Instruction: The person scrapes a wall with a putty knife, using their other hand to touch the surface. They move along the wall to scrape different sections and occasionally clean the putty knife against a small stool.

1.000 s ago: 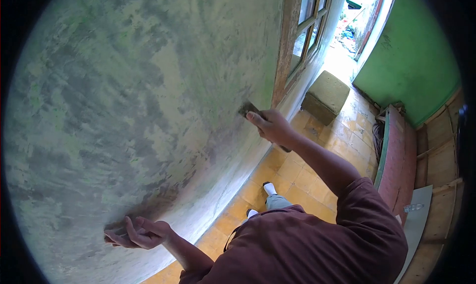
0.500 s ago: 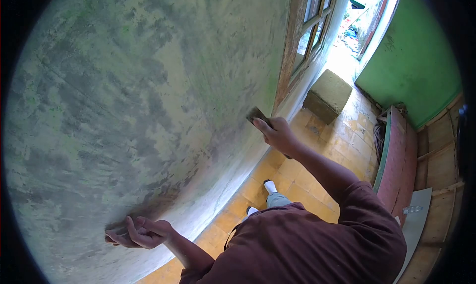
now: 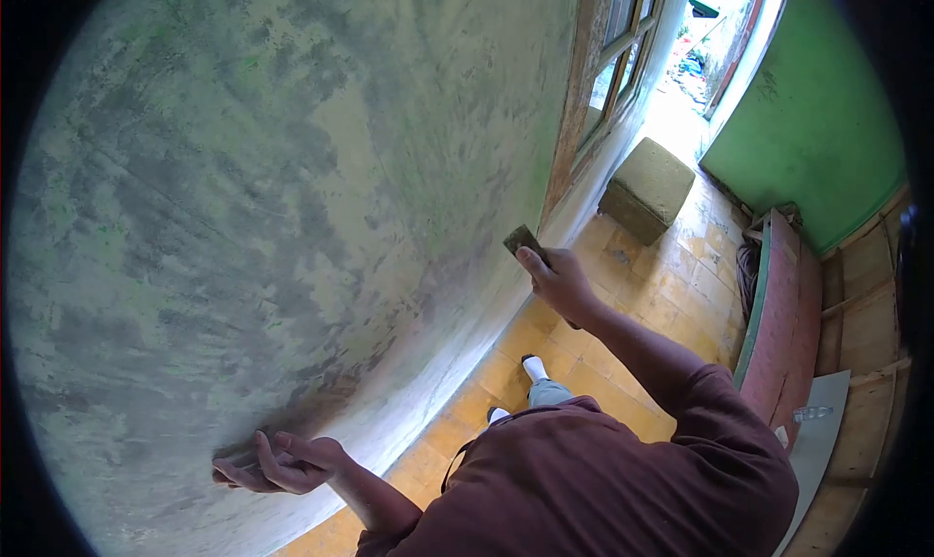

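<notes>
My right hand [image 3: 561, 287] is wrapped round a scraper [image 3: 523, 241] with a dull, dirty flat blade. The end of its handle shows below my fist. The blade is close to the patchy grey-green wall [image 3: 341, 197], near the window frame. Lower down on the left, my left hand [image 3: 282, 465] is up against the same wall, palm turned upward. Its fingers are apart and loosely bent, with nothing seen in them, and a dark shadow lies on the wall beside it.
A wooden-framed window [image 3: 613, 61] is set in the wall at upper right. Beyond it, a block-shaped seat [image 3: 647, 189] stands on yellow floor tiles [image 3: 623, 362] near a bright doorway. A long pinkish board [image 3: 783, 314] and a clear plastic item [image 3: 811, 413] on a pale panel are at right.
My right hand has shifted slightly right and down with the scraper, whose blade has turned to show more of its face. My left hand has stayed nearly in place against the wall.
</notes>
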Action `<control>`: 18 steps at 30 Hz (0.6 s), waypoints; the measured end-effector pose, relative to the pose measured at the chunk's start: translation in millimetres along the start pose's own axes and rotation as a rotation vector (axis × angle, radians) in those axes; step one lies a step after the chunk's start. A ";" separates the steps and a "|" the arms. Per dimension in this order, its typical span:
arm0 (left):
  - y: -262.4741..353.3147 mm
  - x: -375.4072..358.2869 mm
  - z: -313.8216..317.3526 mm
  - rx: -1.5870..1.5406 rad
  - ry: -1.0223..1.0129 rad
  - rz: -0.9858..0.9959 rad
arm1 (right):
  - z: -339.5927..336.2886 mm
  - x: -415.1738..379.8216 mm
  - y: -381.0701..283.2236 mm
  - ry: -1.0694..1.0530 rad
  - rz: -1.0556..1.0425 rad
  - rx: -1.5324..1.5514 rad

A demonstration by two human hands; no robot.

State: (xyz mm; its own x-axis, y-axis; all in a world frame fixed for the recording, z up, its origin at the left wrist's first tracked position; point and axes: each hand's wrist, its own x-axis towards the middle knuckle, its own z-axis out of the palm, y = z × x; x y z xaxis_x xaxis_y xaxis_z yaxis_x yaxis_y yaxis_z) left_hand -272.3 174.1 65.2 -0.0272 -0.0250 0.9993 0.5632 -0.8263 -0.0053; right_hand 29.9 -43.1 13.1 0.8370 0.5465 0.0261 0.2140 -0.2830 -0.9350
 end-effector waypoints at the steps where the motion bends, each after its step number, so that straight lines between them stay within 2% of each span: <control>1: 0.5 -0.4 -0.8 0.007 -0.010 -0.004 | 4.0 5.0 -10.8 0.003 -0.052 -0.046; 3: -0.5 -0.7 -1.5 0.014 -0.017 0.005 | 8.7 11.9 -28.7 0.013 -0.094 -0.090; 5: -1.1 -0.7 -0.3 0.025 -0.017 0.018 | 11.4 18.9 -43.3 -0.023 -0.074 0.115; 6: -0.6 -2.0 0.4 0.002 -0.008 0.002 | 8.1 16.4 -42.9 -0.026 -0.077 0.116; 9: -0.6 -1.7 -2.1 -0.017 -0.017 -0.012 | -7.4 -6.1 -19.8 -0.034 -0.012 0.015; 11: -0.1 -1.7 -1.9 -0.010 -0.023 -0.021 | -8.8 -8.5 8.3 -0.056 0.119 -0.004; 12: 0.5 -1.4 -2.0 -0.005 -0.027 -0.022 | -5.1 -1.0 0.2 -0.053 0.117 -0.006; 14: 1.5 -1.5 -2.4 -0.009 -0.032 -0.018 | 8.2 17.2 -24.4 -0.025 -0.043 -0.058; 18: 0.1 0.5 0.3 0.003 -0.004 0.012 | 5.9 9.5 -36.7 -0.014 -0.099 0.075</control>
State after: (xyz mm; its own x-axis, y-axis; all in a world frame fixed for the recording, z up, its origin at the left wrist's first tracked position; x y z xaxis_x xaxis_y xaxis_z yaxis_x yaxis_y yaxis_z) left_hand -272.0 174.2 65.7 -0.0171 -0.0320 0.9993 0.5658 -0.8244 -0.0168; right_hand 27.0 -22.9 45.6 0.8066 0.5798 0.1154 0.2564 -0.1672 -0.9520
